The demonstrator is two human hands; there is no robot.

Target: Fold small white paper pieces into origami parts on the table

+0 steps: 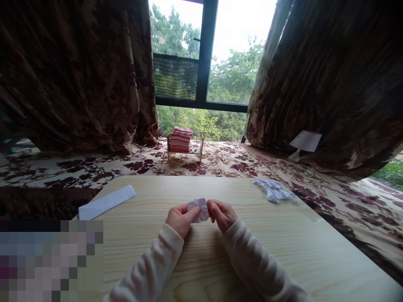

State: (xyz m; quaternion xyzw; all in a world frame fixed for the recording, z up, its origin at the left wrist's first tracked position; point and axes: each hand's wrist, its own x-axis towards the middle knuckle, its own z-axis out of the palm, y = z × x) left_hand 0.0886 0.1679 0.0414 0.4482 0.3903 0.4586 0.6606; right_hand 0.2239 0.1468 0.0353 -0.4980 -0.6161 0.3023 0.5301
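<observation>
A small creased piece of white paper [200, 212] is held up between my two hands, above the middle of the wooden table [151, 260]. My left hand [181, 218] pinches its left side, the thumb lying across the front. At the right edge, my right hand [222, 214] is closed with thumb and fingertips on the paper. A flat stack of white paper strips [107, 202] lies at the table's left. Several folded white paper pieces [273, 190] sit in a loose pile near the far right edge.
Past the table, a ledge under floral cloth [220, 161] bears a small wooden rack [201, 151] with stacked red-and-white striped cloths [181, 139]. A white lamp [305, 141] stands at the right. Dark curtains [78, 75] flank the window. The lower left corner is pixelated.
</observation>
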